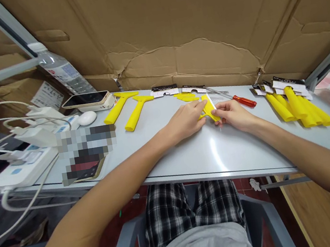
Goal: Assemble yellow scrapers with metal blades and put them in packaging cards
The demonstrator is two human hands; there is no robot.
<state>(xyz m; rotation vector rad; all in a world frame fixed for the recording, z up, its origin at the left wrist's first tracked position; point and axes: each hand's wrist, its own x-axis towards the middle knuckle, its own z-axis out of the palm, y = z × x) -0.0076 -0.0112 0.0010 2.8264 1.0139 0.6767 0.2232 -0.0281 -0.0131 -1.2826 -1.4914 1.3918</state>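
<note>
Above the middle of the table, my left hand [185, 119] is closed around a yellow plastic scraper [208, 106] with a pale strip along its right edge. The fingers of my right hand [236, 115] pinch that edge near its lower end; the fingertips partly hide what they grip. Just behind my hands lie flat yellow pieces [186, 96] and black-and-white header cards [164, 90]. A screwdriver [244, 101] with a red handle rests beyond my right hand. To the left, two yellow T-shaped scraper handles [117, 108] lie side by side.
Several yellow scrapers with cards [297, 106] are heaped at the right. On the left are a power strip [18, 169] with cables, a white mouse [87, 118], phones [86, 99] and a water bottle [64, 72]. Cardboard [174, 26] walls the back.
</note>
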